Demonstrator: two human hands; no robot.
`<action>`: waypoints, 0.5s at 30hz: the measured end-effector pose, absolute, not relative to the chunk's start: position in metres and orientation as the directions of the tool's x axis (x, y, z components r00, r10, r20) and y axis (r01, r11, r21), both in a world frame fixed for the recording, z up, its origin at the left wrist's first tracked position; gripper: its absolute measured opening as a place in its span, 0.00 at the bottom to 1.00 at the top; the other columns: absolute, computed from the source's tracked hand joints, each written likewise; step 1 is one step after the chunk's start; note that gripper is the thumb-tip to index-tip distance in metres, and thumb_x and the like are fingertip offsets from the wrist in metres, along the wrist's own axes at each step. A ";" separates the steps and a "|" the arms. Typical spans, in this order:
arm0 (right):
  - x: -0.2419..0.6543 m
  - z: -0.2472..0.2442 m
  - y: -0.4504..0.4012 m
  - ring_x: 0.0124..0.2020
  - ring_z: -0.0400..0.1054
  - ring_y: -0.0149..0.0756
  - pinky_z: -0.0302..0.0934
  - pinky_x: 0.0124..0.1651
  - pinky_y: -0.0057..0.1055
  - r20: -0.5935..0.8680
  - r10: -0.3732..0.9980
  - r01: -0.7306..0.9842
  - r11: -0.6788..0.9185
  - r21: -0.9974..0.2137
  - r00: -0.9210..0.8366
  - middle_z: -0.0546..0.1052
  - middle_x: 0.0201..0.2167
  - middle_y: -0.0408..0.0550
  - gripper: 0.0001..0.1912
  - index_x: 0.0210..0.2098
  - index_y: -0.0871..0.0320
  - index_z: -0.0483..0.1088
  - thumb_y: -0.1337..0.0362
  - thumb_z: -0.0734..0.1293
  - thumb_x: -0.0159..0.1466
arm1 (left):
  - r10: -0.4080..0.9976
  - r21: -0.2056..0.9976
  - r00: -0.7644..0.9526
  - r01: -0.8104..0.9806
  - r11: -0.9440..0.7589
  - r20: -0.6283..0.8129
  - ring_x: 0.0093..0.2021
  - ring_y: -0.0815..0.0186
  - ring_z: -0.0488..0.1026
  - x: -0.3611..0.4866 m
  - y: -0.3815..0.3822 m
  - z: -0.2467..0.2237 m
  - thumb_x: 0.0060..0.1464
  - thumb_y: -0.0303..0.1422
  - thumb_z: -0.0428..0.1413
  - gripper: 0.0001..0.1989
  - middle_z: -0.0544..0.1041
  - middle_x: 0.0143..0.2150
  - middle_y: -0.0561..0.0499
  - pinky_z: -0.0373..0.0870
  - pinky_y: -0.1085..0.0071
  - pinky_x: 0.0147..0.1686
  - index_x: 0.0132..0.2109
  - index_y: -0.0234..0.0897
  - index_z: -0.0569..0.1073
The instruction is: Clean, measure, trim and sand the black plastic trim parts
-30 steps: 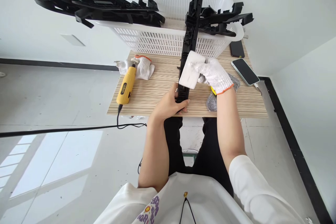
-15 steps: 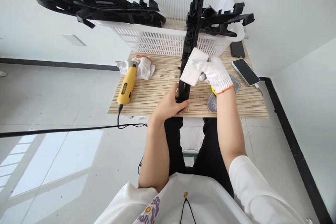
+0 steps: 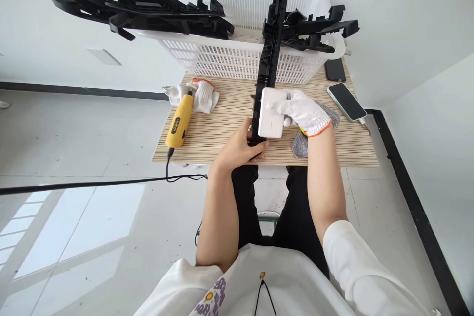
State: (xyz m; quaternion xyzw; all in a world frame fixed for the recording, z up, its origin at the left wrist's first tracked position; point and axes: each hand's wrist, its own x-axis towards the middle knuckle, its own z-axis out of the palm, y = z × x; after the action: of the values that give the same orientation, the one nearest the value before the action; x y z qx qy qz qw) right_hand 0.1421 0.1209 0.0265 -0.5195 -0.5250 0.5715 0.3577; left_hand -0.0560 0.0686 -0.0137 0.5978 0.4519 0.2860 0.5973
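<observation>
A long black plastic trim piece point(image 3: 269, 57) runs from the near part of the table up over the basket's front rim. My bare left hand point(image 3: 240, 149) is closed round its near end, thumb on one side and fingers on the other. In a white knitted glove with an orange cuff, my right hand point(image 3: 301, 108) grips a white sponge block point(image 3: 272, 116). The block lies over the trim piece near its lower end and hides part of it. Whether the two press together I cannot tell.
Behind stands a white slotted basket point(image 3: 218, 59) with several black plastic parts point(image 3: 166, 15) across it. Left on the table are a yellow rotary tool point(image 3: 179, 121), its cord trailing off, and a white glove point(image 3: 203, 96). Right are grey cloth point(image 3: 299, 145) and two phones point(image 3: 347, 101) point(image 3: 335, 70).
My right hand has drawn the sponge block down the trim piece toward me and turned it more upright. My left hand and the trim piece have stayed in place.
</observation>
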 end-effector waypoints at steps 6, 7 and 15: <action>0.144 0.017 0.121 0.21 0.64 0.24 0.59 0.19 0.20 -0.062 0.990 -0.242 -0.030 -0.970 0.127 0.71 0.24 0.39 0.22 0.39 0.53 0.67 0.42 0.68 0.60 | 0.874 0.971 0.439 0.197 0.134 -0.210 0.27 0.65 0.80 -0.057 0.069 -0.014 0.54 0.37 0.63 0.22 0.75 0.36 0.53 0.75 0.74 0.19 0.48 0.42 0.60; 0.143 0.016 0.122 0.23 0.67 0.25 0.62 0.21 0.20 -0.034 0.991 -0.281 0.005 -0.960 0.132 0.73 0.26 0.39 0.22 0.41 0.53 0.68 0.42 0.69 0.60 | 0.874 0.972 0.441 0.198 0.129 -0.206 0.27 0.65 0.80 -0.057 0.069 -0.013 0.54 0.38 0.63 0.22 0.75 0.36 0.53 0.75 0.74 0.19 0.48 0.41 0.60; 0.122 0.013 0.132 0.32 0.76 0.31 0.70 0.27 0.22 0.040 0.993 -0.410 0.083 -0.908 0.112 0.79 0.33 0.44 0.25 0.49 0.54 0.68 0.40 0.62 0.65 | 0.876 0.985 0.453 0.122 0.120 -0.163 0.27 0.65 0.77 -0.059 0.070 -0.020 0.62 0.52 0.53 0.19 0.73 0.30 0.55 0.75 0.70 0.24 0.44 0.41 0.62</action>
State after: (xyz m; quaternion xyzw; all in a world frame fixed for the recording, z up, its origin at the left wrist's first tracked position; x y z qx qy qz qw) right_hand 0.1220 0.1316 0.0126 -0.3912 -0.3723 0.5526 0.6348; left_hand -0.0590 0.0702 -0.0199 0.5884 0.4242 0.3058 0.6167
